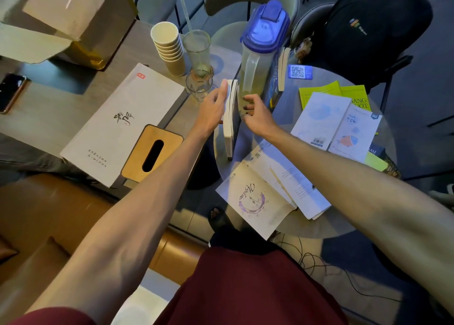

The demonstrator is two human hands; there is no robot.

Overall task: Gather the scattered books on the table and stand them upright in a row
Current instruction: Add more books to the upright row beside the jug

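Observation:
A grey book (231, 128) stands upright on the round table (344, 226), right beside the clear pitcher (255, 61). My left hand (212, 108) presses flat against its left cover, fingers over the top edge. My right hand (255, 114) rests its fingers on the right side of the same book, next to the pitcher's base. A dark blue book (276, 79) stands behind the pitcher. Lying flat are a cream book with a purple emblem (255, 199), a white fish-cover book (353, 133), a white-backed book (319, 118) and yellow-green books (326, 91).
Stacked paper cups (169, 47), two glasses (197, 52), a wooden tissue box (152, 152), a large white menu (122, 125) and a phone (9, 91) sit on the left table. A cardboard box (61, 22) stands at far left. A black backpack (368, 29) fills a chair.

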